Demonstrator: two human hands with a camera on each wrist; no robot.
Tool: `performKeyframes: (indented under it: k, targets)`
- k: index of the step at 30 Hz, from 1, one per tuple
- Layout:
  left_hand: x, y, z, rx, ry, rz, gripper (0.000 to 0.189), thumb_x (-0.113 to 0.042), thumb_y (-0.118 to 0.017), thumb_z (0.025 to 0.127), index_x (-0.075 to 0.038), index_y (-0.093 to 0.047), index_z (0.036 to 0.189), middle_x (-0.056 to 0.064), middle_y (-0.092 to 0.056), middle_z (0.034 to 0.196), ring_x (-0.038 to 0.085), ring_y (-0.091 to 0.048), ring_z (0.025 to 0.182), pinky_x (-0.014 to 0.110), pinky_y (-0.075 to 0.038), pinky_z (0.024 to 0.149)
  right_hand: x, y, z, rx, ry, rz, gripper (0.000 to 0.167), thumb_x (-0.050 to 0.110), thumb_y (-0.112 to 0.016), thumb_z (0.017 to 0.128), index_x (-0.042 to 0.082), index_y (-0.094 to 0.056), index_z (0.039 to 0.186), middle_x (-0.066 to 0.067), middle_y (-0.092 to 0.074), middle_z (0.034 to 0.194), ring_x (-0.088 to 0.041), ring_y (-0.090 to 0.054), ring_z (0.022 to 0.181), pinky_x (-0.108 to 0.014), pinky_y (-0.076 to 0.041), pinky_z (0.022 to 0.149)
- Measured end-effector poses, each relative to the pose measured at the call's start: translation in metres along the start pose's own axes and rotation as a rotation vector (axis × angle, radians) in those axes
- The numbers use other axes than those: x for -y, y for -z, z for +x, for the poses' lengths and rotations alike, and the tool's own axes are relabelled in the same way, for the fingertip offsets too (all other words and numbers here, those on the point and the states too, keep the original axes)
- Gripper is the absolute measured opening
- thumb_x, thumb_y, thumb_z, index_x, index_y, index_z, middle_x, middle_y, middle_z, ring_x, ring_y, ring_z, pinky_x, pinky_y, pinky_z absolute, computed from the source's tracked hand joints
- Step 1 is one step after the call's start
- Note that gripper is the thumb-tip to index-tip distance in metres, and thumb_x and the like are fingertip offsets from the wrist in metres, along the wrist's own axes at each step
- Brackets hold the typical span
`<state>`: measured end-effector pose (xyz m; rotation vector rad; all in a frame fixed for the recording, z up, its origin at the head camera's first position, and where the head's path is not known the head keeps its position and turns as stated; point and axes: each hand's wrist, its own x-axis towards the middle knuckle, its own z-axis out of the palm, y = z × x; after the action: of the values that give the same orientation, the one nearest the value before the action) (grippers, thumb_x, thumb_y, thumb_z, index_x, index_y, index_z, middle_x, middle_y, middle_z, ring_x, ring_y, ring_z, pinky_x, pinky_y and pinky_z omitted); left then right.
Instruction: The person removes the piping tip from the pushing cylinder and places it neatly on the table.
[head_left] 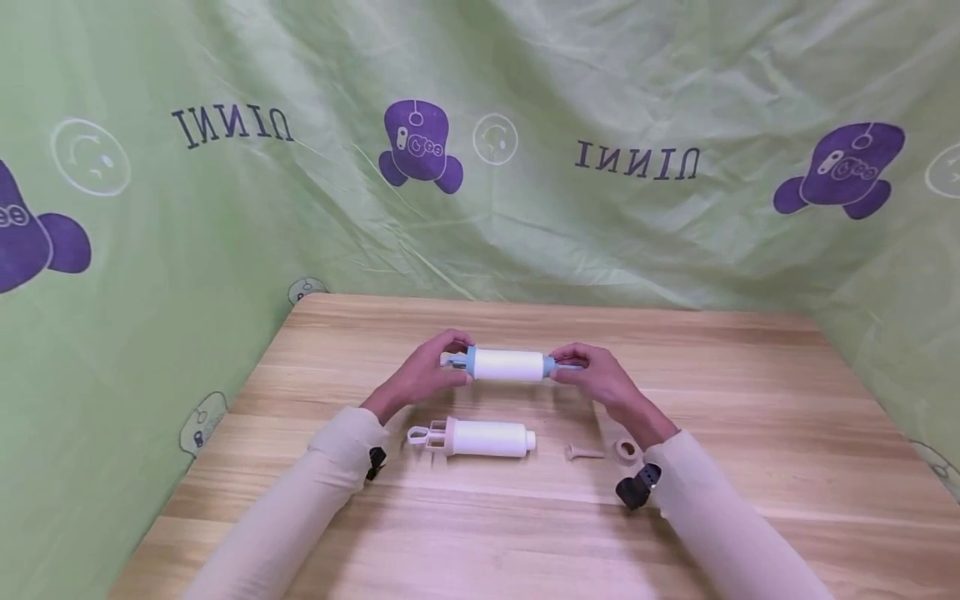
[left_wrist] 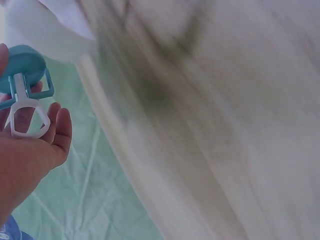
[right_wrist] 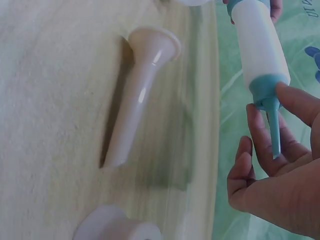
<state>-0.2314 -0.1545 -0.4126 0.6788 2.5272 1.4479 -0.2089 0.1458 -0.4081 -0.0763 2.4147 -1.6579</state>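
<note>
Both hands hold up a plastic syringe (head_left: pixel 508 365) with a white barrel and blue ends. My left hand (head_left: pixel 431 367) grips its blue collar (left_wrist: pixel 29 65), where a white pull ring (left_wrist: pixel 30 119) sticks out. At the other end, my right hand (head_left: pixel 596 373) pinches the blue cap (right_wrist: pixel 267 89), which carries a thin blue nozzle (right_wrist: pixel 274 131). Nearer me, a second syringe (head_left: pixel 491 438) with a white barrel and pink collar lies on the table. To its right lie a pink nozzle (right_wrist: pixel 137 95) with a flared end and a pink ring cap (head_left: pixel 627 451).
The wooden table (head_left: pixel 525 533) reaches to a green patterned curtain (head_left: pixel 525 233) behind and at both sides. A dark wrist strap (head_left: pixel 637 487) shows at the right sleeve, beside the pink ring cap.
</note>
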Motion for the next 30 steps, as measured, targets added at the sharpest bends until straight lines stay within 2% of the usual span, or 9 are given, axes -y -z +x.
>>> performKeyframes:
  k: [5, 10, 17, 25, 30]
  targets:
    - [-0.009, -0.005, -0.004, 0.003, 0.007, -0.028, 0.045, -0.004, -0.075, 0.086, -0.008, -0.056, 0.127, 0.009, -0.062, 0.122, 0.027, -0.054, 0.120, 0.045, -0.048, 0.096, -0.001, 0.008, -0.010, 0.014, -0.002, 0.005, 0.035, 0.012, -0.073, 0.092, 0.000, -0.063, 0.124, -0.017, -0.066, 0.121, -0.031, -0.060, 0.114, -0.049, -0.044, 0.098]
    - [-0.016, -0.008, -0.008, 0.002, -0.042, -0.029, 0.048, -0.007, -0.077, 0.086, -0.005, -0.056, 0.129, 0.009, -0.063, 0.123, 0.028, -0.055, 0.120, 0.049, -0.046, 0.097, 0.001, 0.017, -0.022, 0.022, 0.030, 0.017, 0.036, 0.015, -0.073, 0.093, 0.001, -0.062, 0.124, -0.016, -0.065, 0.118, -0.030, -0.060, 0.110, -0.047, -0.041, 0.097]
    - [-0.031, -0.009, -0.012, -0.022, -0.089, -0.020, 0.047, -0.010, -0.080, 0.084, -0.011, -0.059, 0.127, 0.004, -0.064, 0.119, 0.023, -0.058, 0.116, 0.047, -0.049, 0.093, 0.005, 0.028, -0.038, 0.034, 0.076, 0.051, 0.041, 0.019, -0.072, 0.094, 0.001, -0.060, 0.127, -0.018, -0.061, 0.125, -0.031, -0.059, 0.111, -0.053, -0.041, 0.098]
    - [-0.047, -0.010, -0.022, -0.043, -0.155, -0.033, 0.048, -0.011, -0.082, 0.083, -0.013, -0.060, 0.125, 0.002, -0.066, 0.115, 0.019, -0.062, 0.110, 0.042, -0.049, 0.093, 0.011, 0.035, -0.055, 0.034, 0.141, 0.077, 0.040, 0.017, -0.073, 0.093, -0.001, -0.059, 0.127, -0.018, -0.063, 0.122, -0.027, -0.062, 0.106, -0.032, -0.049, 0.089]
    - [-0.054, -0.010, -0.027, -0.050, -0.186, -0.065, 0.048, -0.006, -0.082, 0.081, -0.010, -0.061, 0.123, 0.004, -0.066, 0.114, 0.025, -0.065, 0.107, 0.038, -0.050, 0.095, 0.015, 0.037, -0.063, 0.042, 0.145, 0.088, 0.041, 0.017, -0.072, 0.094, -0.001, -0.058, 0.127, -0.019, -0.062, 0.122, -0.030, -0.062, 0.106, -0.035, -0.049, 0.089]
